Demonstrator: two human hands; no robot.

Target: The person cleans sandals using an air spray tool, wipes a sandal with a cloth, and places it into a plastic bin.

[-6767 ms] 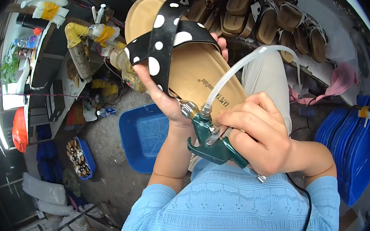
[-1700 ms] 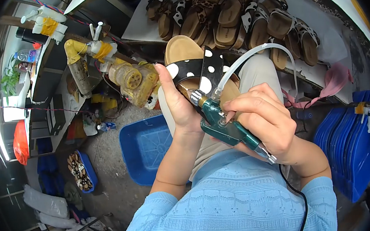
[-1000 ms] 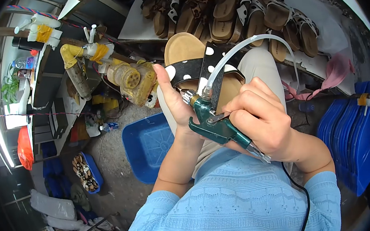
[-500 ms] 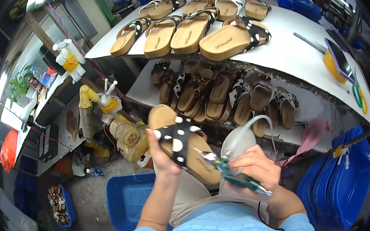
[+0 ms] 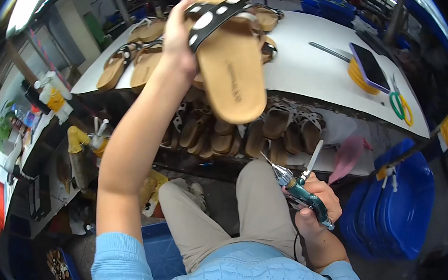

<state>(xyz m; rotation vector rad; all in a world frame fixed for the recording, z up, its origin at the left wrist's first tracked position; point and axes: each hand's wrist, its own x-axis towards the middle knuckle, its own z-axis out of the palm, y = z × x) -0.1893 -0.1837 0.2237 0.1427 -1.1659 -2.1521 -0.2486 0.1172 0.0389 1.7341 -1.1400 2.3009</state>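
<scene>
My left hand (image 5: pixel 178 42) is raised over the white tabletop and grips a slide sandal (image 5: pixel 233 77) by its strap side. The sandal has a tan footbed with printed lettering and a black strap with white dots; its heel hangs toward me. Low by my right thigh, my right hand (image 5: pixel 321 206) is closed around a green-and-silver nozzle tool (image 5: pixel 305 192). Its thin metal tip points up and left, and a white tube sticks up beside it. Tool and sandal are well apart. The raised sandal and arm hide part of the tabletop sandals.
More sandals (image 5: pixel 146 67) stand on the white tabletop (image 5: pixel 298 70), with others on the shelf (image 5: pixel 202 134) below. A phone (image 5: pixel 369 67), yellow tape and scissors (image 5: pixel 401 106) lie at the right. Blue bins (image 5: pixel 408 203) are stacked lower right; another blue bin (image 5: pixel 162 254) sits left of my legs.
My left hand has lifted the sandal from above my lap to over the tabletop. The tool in my right hand has drawn away from the sandal, its tip now pointing upward.
</scene>
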